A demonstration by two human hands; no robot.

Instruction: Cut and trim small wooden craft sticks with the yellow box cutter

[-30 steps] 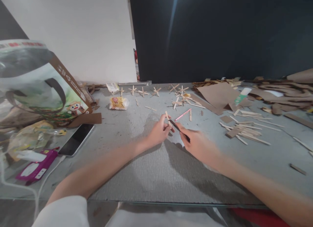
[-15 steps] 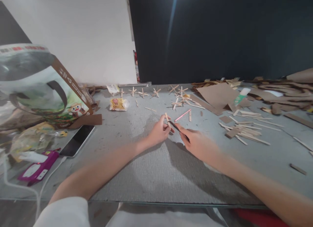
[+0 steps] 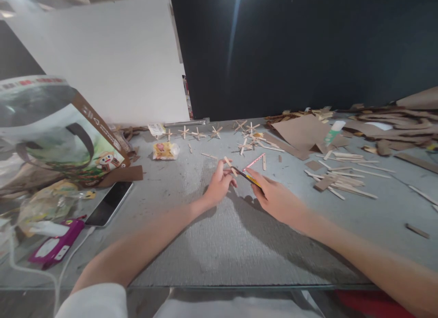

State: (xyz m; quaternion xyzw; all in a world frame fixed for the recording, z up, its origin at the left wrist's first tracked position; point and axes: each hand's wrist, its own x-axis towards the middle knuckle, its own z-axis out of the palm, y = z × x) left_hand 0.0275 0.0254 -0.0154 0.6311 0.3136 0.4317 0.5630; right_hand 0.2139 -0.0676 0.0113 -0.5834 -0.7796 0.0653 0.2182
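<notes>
The left hand (image 3: 219,186) has its grip clamped on a wooden stick (image 3: 227,162), right of the phone (image 3: 109,203). The right hand (image 3: 273,197) grips a black-and-yellow tool (image 3: 247,176), tip at the stick, contact unconfirmed; judged advisable: brace firmly, work lightly.

Bare left hand (image 3: 219,185) pinched closed; bare right hand (image 3: 273,195) gripping, just right of left hand; bare forearms (image 3: 160,233) extended, converging.
</notes>
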